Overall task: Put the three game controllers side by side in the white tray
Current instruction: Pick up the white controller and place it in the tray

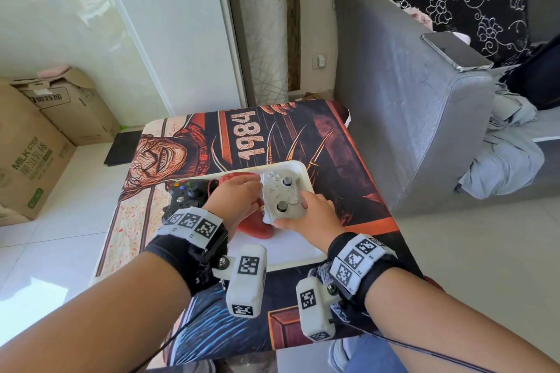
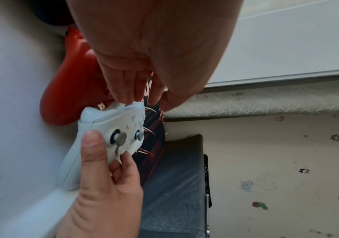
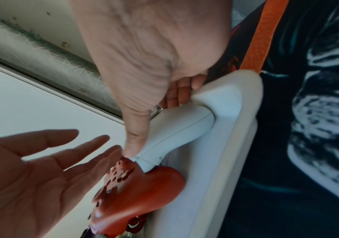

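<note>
A white tray (image 1: 291,254) lies on the cloth-covered table. Three controllers are in it. The black controller (image 1: 188,194) sits at the left end. The red controller (image 1: 256,228) is in the middle, mostly hidden under my left hand (image 1: 239,200). At the right end, the white controller (image 1: 281,194) has its near handle pinched between thumb and fingers of my right hand (image 1: 303,212). In the right wrist view my left hand (image 3: 62,157) is flat with straight fingers, its tips against the red controller (image 3: 144,193) and white controller (image 3: 176,130).
A grey sofa (image 1: 409,115) stands close on the table's right, with a phone (image 1: 457,51) on its armrest. Cardboard boxes (image 1: 30,145) stand on the floor to the left. The printed cloth (image 1: 272,130) is bare beyond the tray.
</note>
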Tool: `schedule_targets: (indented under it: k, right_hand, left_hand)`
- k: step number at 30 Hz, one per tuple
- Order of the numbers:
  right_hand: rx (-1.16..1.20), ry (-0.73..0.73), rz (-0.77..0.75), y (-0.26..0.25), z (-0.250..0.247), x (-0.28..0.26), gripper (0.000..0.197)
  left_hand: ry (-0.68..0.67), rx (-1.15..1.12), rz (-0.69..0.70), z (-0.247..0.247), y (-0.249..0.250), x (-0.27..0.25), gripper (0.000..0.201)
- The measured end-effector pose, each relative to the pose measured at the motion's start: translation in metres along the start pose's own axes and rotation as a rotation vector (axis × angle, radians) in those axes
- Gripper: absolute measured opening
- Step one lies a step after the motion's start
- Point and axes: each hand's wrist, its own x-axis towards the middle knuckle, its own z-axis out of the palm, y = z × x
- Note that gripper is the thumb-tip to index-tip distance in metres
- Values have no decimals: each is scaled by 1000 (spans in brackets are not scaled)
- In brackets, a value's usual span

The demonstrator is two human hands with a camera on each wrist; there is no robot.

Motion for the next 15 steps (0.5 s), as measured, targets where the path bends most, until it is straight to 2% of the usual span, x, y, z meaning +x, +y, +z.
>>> schedule_targets:
  k: [2, 6, 10, 13, 15]
  right_hand:
    - [89, 39, 23, -2, -1, 0, 75]
    - [152, 188, 93, -5, -1, 5, 59]
    - [161, 280, 220, -6, 0, 9, 56]
    - [191, 306, 314, -9, 0, 14, 62]
    - [210, 300, 352, -10, 2, 19, 75]
  left_hand:
    - [51, -38, 42, -11, 9, -4, 21]
    - [189, -91, 151, -46, 17, -8, 24]
    - [353, -181, 179, -81, 12, -5, 34]
    - [452, -231, 153, -106, 0, -3, 41]
    - [524, -187, 128, -120, -10, -2, 44]
